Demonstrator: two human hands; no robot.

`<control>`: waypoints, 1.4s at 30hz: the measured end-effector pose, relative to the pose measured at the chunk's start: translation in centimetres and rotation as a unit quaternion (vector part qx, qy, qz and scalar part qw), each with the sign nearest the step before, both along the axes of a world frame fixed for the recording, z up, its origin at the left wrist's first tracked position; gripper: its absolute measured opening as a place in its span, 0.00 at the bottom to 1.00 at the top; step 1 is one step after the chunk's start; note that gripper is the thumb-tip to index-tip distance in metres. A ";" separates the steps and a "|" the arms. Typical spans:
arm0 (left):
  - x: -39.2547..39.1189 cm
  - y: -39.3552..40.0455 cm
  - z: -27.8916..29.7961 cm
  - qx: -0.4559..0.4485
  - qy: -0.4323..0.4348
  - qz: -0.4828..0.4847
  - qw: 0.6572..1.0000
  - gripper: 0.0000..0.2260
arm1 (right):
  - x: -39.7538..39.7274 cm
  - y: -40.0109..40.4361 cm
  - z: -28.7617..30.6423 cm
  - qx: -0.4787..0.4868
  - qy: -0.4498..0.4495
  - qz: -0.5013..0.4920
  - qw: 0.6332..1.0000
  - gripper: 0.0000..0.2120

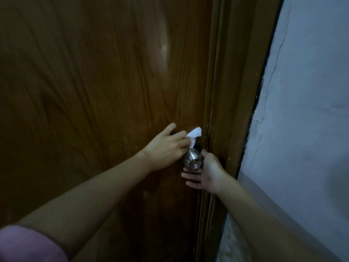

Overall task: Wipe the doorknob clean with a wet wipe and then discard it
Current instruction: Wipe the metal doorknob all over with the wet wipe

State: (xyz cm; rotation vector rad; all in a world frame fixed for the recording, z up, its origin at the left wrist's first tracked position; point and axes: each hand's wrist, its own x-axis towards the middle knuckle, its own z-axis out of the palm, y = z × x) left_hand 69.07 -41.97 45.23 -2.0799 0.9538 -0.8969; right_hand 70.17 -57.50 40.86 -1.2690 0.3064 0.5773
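A round silver doorknob [193, 160] with a keyhole in its face sticks out of a dark brown wooden door [98, 87], close to the door's right edge. My left hand [165, 146] holds a crumpled white wet wipe [250, 133] in its fingertips and presses it against the top back of the knob. My right hand [206, 172] cups the knob from the right and underneath, thumb on the knob's upper right and fingers curled below it. The knob's stem is hidden behind the wipe and my fingers.
A brown door frame [232, 95] runs just right of the knob. Beyond it is a pale, cracked plaster wall [306, 103]. A pink sleeve [28, 244] shows at the bottom left. The light is dim.
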 end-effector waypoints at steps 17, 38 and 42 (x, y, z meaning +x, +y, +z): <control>-3.3 -2.8 -9.6 -0.558 0.261 0.099 0.781 0.11 | -2.0 0.5 -2.6 0.204 0.007 -0.074 0.976 0.26; -3.2 0.0 -7.0 -0.640 0.295 0.053 0.708 0.12 | -1.3 1.6 0.0 -0.128 -0.183 -0.093 0.970 0.22; -3.5 0.1 -6.8 -0.645 0.301 0.051 0.700 0.12 | -2.9 1.6 0.3 -0.200 -0.430 -0.053 0.879 0.16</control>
